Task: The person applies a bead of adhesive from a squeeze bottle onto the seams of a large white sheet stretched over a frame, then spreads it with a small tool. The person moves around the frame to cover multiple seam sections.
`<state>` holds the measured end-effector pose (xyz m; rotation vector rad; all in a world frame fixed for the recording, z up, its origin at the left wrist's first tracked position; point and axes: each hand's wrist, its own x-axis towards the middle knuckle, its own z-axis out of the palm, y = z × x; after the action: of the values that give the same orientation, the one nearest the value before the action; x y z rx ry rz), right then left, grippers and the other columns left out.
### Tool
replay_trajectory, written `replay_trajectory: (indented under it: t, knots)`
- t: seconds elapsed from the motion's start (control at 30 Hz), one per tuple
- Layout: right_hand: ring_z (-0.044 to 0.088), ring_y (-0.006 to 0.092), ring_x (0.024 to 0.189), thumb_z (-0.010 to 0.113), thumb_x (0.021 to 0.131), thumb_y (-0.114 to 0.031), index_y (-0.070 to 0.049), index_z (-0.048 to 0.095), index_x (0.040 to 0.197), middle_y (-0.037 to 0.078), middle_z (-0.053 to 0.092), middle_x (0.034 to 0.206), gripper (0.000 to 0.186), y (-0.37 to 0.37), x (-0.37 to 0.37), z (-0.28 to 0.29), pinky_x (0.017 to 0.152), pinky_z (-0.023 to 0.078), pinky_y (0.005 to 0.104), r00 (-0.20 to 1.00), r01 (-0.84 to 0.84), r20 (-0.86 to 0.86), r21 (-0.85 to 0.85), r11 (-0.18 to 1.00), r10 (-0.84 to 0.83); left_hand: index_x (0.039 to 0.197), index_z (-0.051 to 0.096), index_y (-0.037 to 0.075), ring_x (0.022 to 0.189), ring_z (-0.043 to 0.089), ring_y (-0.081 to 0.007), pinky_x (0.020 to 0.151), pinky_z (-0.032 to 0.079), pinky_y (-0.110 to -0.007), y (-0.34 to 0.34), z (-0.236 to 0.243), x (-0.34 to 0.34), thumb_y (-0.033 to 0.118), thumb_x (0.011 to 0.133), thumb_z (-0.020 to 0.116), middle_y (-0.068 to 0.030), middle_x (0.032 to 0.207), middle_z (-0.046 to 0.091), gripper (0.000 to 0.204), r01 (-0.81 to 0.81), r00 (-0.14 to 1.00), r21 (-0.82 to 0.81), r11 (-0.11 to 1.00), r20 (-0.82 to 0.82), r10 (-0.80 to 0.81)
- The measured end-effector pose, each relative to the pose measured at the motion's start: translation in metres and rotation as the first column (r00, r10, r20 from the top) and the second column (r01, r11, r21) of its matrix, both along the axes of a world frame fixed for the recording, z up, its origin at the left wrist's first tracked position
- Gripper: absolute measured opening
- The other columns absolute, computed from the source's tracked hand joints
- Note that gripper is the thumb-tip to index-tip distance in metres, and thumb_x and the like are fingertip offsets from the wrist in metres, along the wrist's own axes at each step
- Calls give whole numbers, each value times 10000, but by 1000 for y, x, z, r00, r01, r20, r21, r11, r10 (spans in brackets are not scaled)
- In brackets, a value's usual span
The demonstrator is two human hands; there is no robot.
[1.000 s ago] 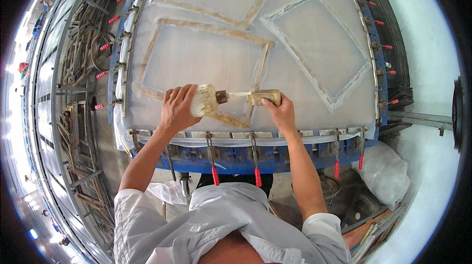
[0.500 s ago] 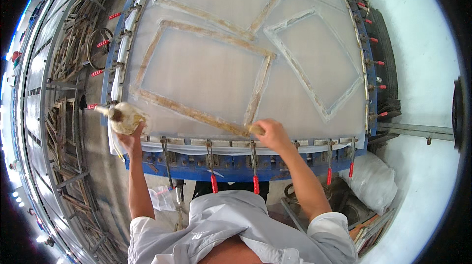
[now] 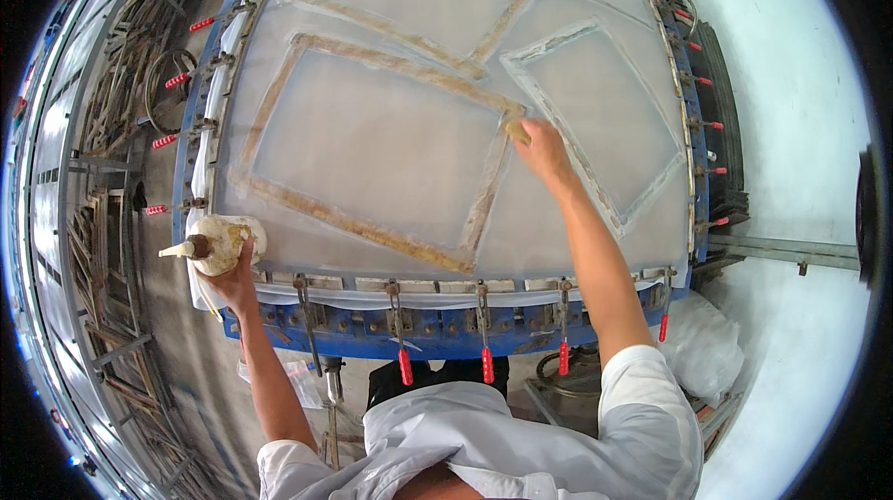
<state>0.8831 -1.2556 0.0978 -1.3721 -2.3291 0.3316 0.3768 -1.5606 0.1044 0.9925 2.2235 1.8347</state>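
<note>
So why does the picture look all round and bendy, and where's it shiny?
In the head view, a fisheye lens curves the blue table edge and leaves black corners; also in the head view, metal panels at far left shine.

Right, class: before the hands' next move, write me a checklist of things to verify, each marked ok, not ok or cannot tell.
1. Bottle gripped in the left hand: ok.
2. Nozzle clear of the pale sheet: ok, it points left, past the sheet's edge.
3. Tan block gripped in the right hand: ok, by the upper right corner of the brownish outline.
4. Outline evenly coloured: not ok, brown and whitish patches show.
5. Enough left in the bottle: cannot tell, its contents are hidden.
6. Red-handled clamps tight: cannot tell from above.
</note>
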Motion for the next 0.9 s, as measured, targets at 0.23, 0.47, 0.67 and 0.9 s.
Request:
replay_trajectory:
  t: [0.23, 0.47, 0.67, 0.9]
  knots:
    - [677, 400, 937, 733, 834, -86, -24, 687, 1051, 195, 712, 978, 231, 10, 0, 29, 830, 532, 482, 997, 59, -44, -141, 988, -66, 1441, 444, -6, 1204, 606, -369, 1011, 499, -468, -16, 4, -26, 303, 623, 979, -198, 1298, 619, 1025, -278, 847, -441, 853, -532, 1]
    - [669, 400, 972, 729, 842, -81, -37, 690, 1066, 187, 719, 1003, 231, 35, -10, 24, 860, 532, 473, 1000, 21, -4, -110, 994, -22, 1435, 434, -4, 1225, 584, -242, 1003, 517, -404, -35, -68, -80, 66, 771, 879, -139, 1371, 578, 802, 135, 990, -19, 991, 35, -134]
    - [668, 378, 1020, 716, 806, -24, -55, 695, 1118, 157, 726, 1076, 314, -33, -9, 17, 901, 534, 468, 999, -37, -17, -122, 992, 36, 1430, 426, -16, 1192, 612, -265, 1034, 495, -399, -27, -60, -73, 153, 695, 944, -158, 1341, 584, 914, 134, 988, -136, 982, 98, -121]
    - [675, 377, 994, 663, 823, -23, -41, 701, 1088, 189, 722, 1044, 269, -134, -30, 23, 867, 548, 465, 999, 6, -35, -167, 986, -12, 1376, 507, -6, 1176, 626, -271, 1029, 489, -401, -26, -70, -75, 241, 669, 959, -146, 1310, 625, 876, 85, 996, -93, 992, 33, -82]
